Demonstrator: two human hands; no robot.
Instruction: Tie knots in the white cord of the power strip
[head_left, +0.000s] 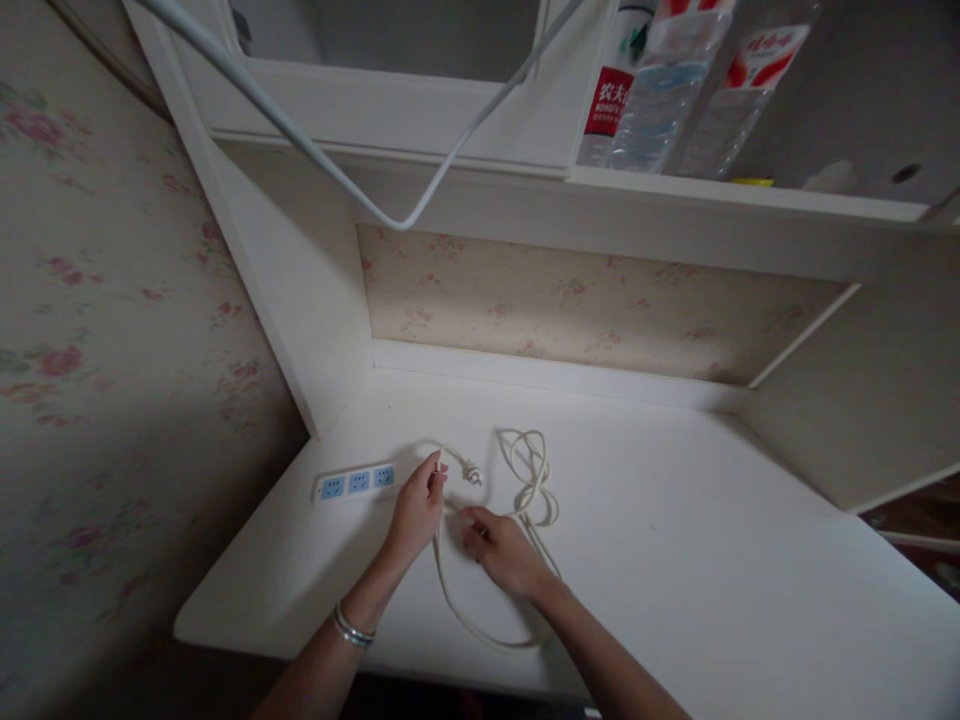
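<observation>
A white power strip point(357, 483) with blue sockets lies on the white desk point(675, 540), near its left side. Its cream cord point(525, 470) runs in loops across the desk and ends in a plug point(470, 470). My left hand point(417, 512), with a bracelet on the wrist, is closed in a pinch on the cord just left of the plug. My right hand point(501, 548) rests on the desk with fingers curled on another stretch of the cord. A long loop of cord point(480, 630) lies between my forearms.
A floral-papered wall stands at the left and behind the desk. An upper shelf point(750, 195) holds water bottles point(660, 90). A thick white cable point(405, 215) hangs in a V in front of the shelf. The desk's front edge is near my arms.
</observation>
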